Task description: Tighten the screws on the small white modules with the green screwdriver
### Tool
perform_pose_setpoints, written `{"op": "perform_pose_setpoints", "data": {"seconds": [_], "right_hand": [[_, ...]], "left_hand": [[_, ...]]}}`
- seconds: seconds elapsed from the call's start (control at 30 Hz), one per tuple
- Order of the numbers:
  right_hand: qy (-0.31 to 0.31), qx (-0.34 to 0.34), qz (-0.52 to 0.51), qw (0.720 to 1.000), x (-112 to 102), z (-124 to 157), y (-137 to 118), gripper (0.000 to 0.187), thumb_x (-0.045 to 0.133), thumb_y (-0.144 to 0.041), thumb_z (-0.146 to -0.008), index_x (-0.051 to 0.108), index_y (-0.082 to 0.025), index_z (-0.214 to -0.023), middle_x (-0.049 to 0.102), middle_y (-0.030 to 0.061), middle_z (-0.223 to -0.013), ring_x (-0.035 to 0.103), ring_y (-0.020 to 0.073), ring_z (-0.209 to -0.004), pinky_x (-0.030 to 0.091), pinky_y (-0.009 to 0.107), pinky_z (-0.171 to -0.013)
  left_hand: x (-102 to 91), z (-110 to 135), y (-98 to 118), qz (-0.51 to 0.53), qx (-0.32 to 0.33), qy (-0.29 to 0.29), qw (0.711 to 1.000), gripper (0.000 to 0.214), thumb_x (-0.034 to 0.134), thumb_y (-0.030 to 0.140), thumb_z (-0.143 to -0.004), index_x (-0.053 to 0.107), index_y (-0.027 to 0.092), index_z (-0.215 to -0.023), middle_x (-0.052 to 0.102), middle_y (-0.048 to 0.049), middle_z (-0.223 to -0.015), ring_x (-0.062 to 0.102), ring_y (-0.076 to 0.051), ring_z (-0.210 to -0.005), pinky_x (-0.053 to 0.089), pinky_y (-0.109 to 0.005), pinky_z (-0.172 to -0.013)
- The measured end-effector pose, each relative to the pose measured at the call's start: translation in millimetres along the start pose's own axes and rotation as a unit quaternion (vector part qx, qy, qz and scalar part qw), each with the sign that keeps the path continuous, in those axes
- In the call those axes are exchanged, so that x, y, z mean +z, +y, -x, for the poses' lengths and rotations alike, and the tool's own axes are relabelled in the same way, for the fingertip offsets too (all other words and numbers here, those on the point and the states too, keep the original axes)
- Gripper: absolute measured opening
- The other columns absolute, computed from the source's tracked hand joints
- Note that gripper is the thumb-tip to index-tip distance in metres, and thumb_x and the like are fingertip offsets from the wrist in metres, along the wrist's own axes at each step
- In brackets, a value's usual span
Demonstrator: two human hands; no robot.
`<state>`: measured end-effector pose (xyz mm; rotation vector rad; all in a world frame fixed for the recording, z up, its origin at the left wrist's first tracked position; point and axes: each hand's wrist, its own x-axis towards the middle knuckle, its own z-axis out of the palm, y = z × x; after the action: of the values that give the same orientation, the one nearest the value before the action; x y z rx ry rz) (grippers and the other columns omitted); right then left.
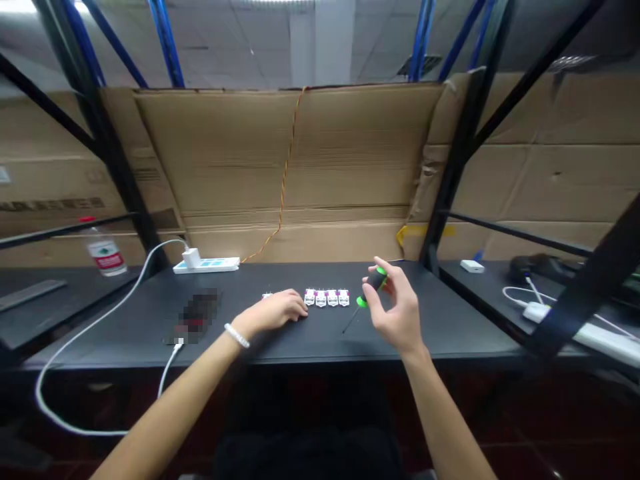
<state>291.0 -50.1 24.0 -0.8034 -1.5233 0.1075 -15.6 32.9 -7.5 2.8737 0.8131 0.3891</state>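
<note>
My right hand (395,307) holds a screwdriver (373,287) with a black and green handle, pinched between thumb and fingers. Its thin shaft slants down to the left, the tip close to the dark desktop. A row of several small white and purple parts (327,298) stands on the desk between my hands; their exact kind is too small to tell. My left hand (277,310) is palm-down at the row's left end, its fingers bent together on the desk. Another white part (267,295) peeks out behind it. Whatever lies under those fingers is hidden.
A white power strip (207,265) with a plugged-in charger sits at the back left. Its white cable (90,327) loops past the desk edge. Left of my hand lies a blurred-out dark device (197,313). Cardboard panels (350,167) and dark rack posts (450,167) enclose the desk (425,333).
</note>
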Motion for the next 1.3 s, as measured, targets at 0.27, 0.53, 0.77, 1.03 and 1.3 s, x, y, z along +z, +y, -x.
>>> {"op": "perform_pose_setpoints", "data": {"seconds": [0.27, 0.53, 0.77, 1.03, 1.3], "right_hand": [[0.0, -0.006, 0.002, 1.0, -1, 0, 1, 0.047, 0.068, -0.029, -0.098, 0.06, -0.027, -0.144, 0.069, 0.0107, -0.121, 0.074, 0.0263, -0.103, 0.066, 0.048, -0.095], [-0.003, -0.004, 0.003, 1.0, -2, -1, 0, 0.046, 0.068, -0.029, -0.098, 0.06, -0.027, -0.144, 0.069, 0.0107, -0.12, 0.075, 0.027, -0.104, 0.066, 0.049, -0.094], [-0.001, -0.006, 0.0, 1.0, -2, -1, 0, 0.046, 0.068, -0.027, -0.098, 0.06, -0.027, -0.144, 0.069, 0.0105, -0.122, 0.075, 0.0268, -0.103, 0.065, 0.049, -0.094], [0.001, -0.006, 0.003, 1.0, -5, -1, 1, 0.045, 0.068, -0.028, -0.098, 0.06, -0.026, -0.142, 0.069, 0.0112, -0.122, 0.075, 0.0274, -0.105, 0.065, 0.049, -0.095], [0.006, -0.004, 0.007, 1.0, -8, -2, 2, 0.045, 0.068, -0.028, -0.098, 0.06, -0.028, -0.142, 0.069, 0.0104, -0.122, 0.075, 0.0276, -0.104, 0.064, 0.049, -0.095]], "left_hand": [[-4.7, -5, -21, 0.015, -0.015, 0.011, 1.0, 0.03, 0.068, 0.004, -0.092, 0.084, 0.021, -0.11, 0.081, -0.0074, -0.116, 0.069, -0.022, -0.115, 0.055, -0.032, -0.101], [-6.3, -7, -27, 0.015, -0.067, -0.003, 0.998, 0.024, 0.07, 0.007, -0.091, 0.085, 0.021, -0.104, 0.079, -0.0089, -0.123, 0.069, -0.024, -0.117, 0.052, -0.037, -0.106], [-16.8, -16, -17, 0.007, -0.124, -0.008, 0.992, 0.035, 0.076, 0.027, -0.092, 0.078, 0.028, -0.128, 0.068, -0.0074, -0.143, 0.061, -0.03, -0.134, 0.041, -0.047, -0.119], [-13.3, -79, -26, -0.019, -0.148, -0.076, 0.986, 0.043, 0.073, 0.013, -0.083, 0.078, 0.019, -0.125, 0.075, -0.0106, -0.13, 0.069, -0.029, -0.12, 0.052, -0.036, -0.106], [1.3, -95, -26, -0.02, -0.145, -0.069, 0.987, 0.045, 0.079, 0.021, -0.083, 0.077, 0.019, -0.128, 0.074, -0.0116, -0.13, 0.068, -0.031, -0.12, 0.052, -0.035, -0.106]]}}
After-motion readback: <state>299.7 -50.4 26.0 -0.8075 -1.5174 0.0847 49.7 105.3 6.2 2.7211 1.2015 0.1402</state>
